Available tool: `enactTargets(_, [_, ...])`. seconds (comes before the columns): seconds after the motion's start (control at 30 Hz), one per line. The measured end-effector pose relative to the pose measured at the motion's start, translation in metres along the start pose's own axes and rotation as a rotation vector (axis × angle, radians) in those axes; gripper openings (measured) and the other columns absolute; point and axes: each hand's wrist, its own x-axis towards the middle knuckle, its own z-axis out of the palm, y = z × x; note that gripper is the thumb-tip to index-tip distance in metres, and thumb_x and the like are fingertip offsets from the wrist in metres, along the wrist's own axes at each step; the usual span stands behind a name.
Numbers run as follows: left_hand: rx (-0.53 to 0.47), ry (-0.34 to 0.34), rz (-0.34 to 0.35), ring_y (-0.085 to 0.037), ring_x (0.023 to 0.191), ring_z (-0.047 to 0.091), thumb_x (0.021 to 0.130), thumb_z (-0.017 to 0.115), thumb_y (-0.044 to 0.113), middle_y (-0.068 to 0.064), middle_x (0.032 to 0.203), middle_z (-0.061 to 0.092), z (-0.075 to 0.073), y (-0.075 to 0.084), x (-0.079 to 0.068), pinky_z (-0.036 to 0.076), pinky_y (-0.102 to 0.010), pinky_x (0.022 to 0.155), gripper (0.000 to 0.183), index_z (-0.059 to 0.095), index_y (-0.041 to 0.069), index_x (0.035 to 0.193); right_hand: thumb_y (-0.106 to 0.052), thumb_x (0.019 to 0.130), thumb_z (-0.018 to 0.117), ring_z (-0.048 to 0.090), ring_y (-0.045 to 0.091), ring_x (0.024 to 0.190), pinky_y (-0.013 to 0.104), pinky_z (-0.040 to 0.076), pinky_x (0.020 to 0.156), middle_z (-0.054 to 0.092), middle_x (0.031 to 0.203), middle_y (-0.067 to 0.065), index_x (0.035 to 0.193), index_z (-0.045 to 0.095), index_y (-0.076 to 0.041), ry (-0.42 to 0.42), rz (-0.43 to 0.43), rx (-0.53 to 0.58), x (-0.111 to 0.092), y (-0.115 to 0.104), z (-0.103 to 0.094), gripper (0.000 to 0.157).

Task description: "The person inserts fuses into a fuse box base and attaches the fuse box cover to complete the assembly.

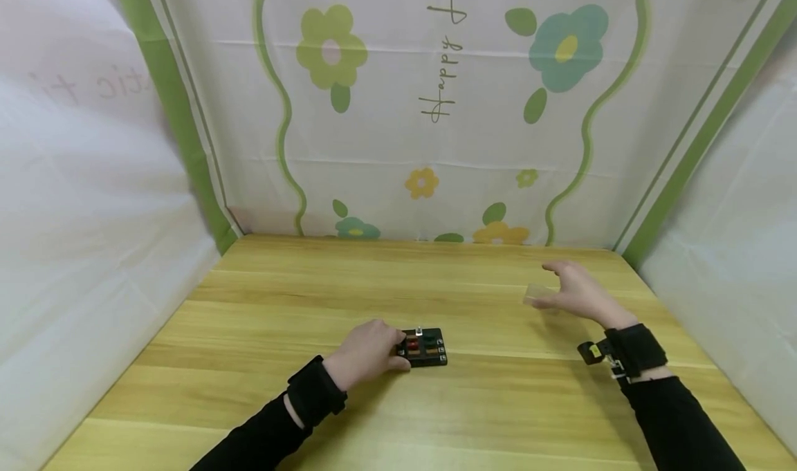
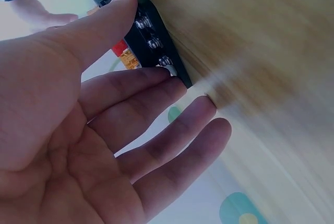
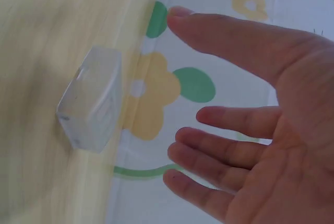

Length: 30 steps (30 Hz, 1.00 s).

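Note:
A small black fuse box (image 1: 434,350) lies on the table near the middle of the head view, with red, orange and green fuses in it and metal screw terminals along its edge. My left hand (image 1: 367,352) pinches its left end between thumb and fingertips; in the left wrist view the thumb lies over the black base (image 2: 151,36) and two fingers touch its lower side. To the right, a clear plastic cover (image 3: 91,101) sits on the table. My right hand (image 1: 579,292) is beside it, thumb and fingers spread apart and nothing held, as the right wrist view shows.
The wooden table (image 1: 268,305) ends at a white cloth wall (image 1: 386,132) with printed flowers. More white cloth (image 1: 87,215) hangs on the left and right sides. A black strap with a small camera (image 1: 591,352) is on the right wrist.

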Motion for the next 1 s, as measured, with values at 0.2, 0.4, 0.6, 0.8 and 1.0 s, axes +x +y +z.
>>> enactTargets(0.2, [-0.002,0.005,0.001,-0.003,0.051,0.037,0.082,0.072,0.038,0.012,0.060,0.044,0.000,0.000,0.000,0.032,-0.018,0.050,0.027,0.055,0.018,0.074,-0.038,0.077,0.077,0.046,0.050,0.112,0.054,0.037,0.089,0.047,0.123,0.036,0.129,0.042,0.019,-0.022,0.016,-0.020,0.002,0.012,0.002,0.084])
enactTargets(0.4, [0.014,0.002,0.002,-0.003,0.052,0.040,0.082,0.072,0.039,0.013,0.062,0.046,0.000,0.000,0.000,0.034,-0.019,0.050,0.027,0.057,0.018,0.077,-0.039,0.076,0.078,0.047,0.050,0.110,0.053,0.039,0.087,0.048,0.122,0.036,0.129,0.042,0.018,-0.059,0.031,-0.014,0.002,0.019,0.005,0.085])
enactTargets(0.6, [0.011,0.001,0.002,-0.003,0.052,0.039,0.082,0.071,0.039,0.012,0.061,0.046,0.000,0.000,0.000,0.034,-0.019,0.050,0.027,0.057,0.018,0.076,-0.037,0.074,0.079,0.050,0.049,0.106,0.052,0.041,0.084,0.050,0.118,0.037,0.128,0.042,0.018,-0.074,0.031,-0.008,0.002,0.024,0.007,0.086])
enactTargets(0.8, [0.005,-0.004,0.005,-0.003,0.052,0.038,0.083,0.071,0.038,0.012,0.061,0.045,0.000,0.000,0.000,0.033,-0.018,0.050,0.026,0.056,0.018,0.077,-0.034,0.072,0.081,0.054,0.046,0.102,0.050,0.043,0.082,0.055,0.112,0.034,0.126,0.045,0.018,-0.100,0.050,-0.002,0.003,0.027,0.010,0.083])
enactTargets(1.0, [0.002,-0.001,0.007,-0.003,0.051,0.036,0.083,0.071,0.038,0.011,0.060,0.043,0.001,0.000,0.000,0.030,-0.018,0.049,0.027,0.054,0.019,0.075,-0.031,0.072,0.081,0.056,0.043,0.098,0.048,0.044,0.080,0.057,0.107,0.031,0.123,0.047,0.017,-0.102,0.051,-0.008,0.005,0.030,0.013,0.078])
